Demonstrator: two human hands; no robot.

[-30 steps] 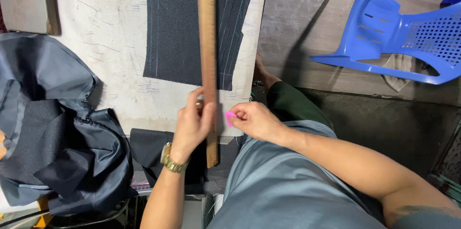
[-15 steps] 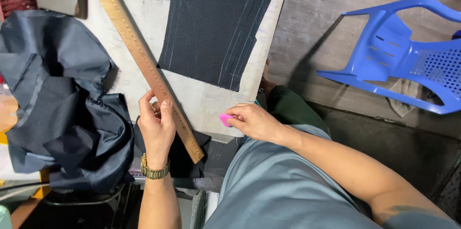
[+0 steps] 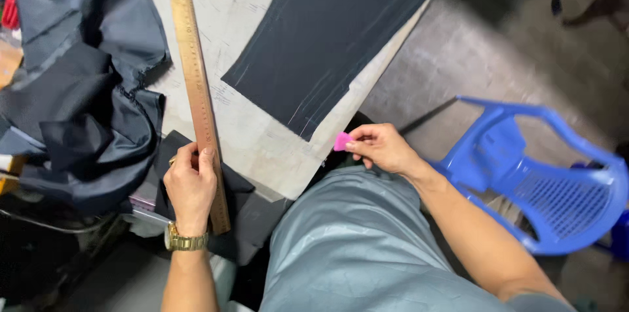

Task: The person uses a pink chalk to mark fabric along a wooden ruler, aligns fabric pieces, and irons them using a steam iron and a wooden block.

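My left hand (image 3: 190, 186), with a gold watch on the wrist, grips the near end of a long wooden ruler (image 3: 193, 70). The ruler lies on the pale worktable (image 3: 252, 135), to the left of a flat dark cloth piece (image 3: 334, 30) marked with chalk lines. My right hand (image 3: 383, 147) pinches a small pink tailor's chalk (image 3: 342, 141) just off the table's near edge, below the cloth's corner.
A heap of dark navy fabric (image 3: 78, 83) lies at the left of the table. A blue plastic chair (image 3: 537, 181) stands on the concrete floor at the right. More dark pieces (image 3: 246, 220) hang below the table edge by my lap.
The ruler has swung off the dark cloth to its left and now lies on bare table. My right hand with the chalk has drawn back from the cloth. The view has turned.
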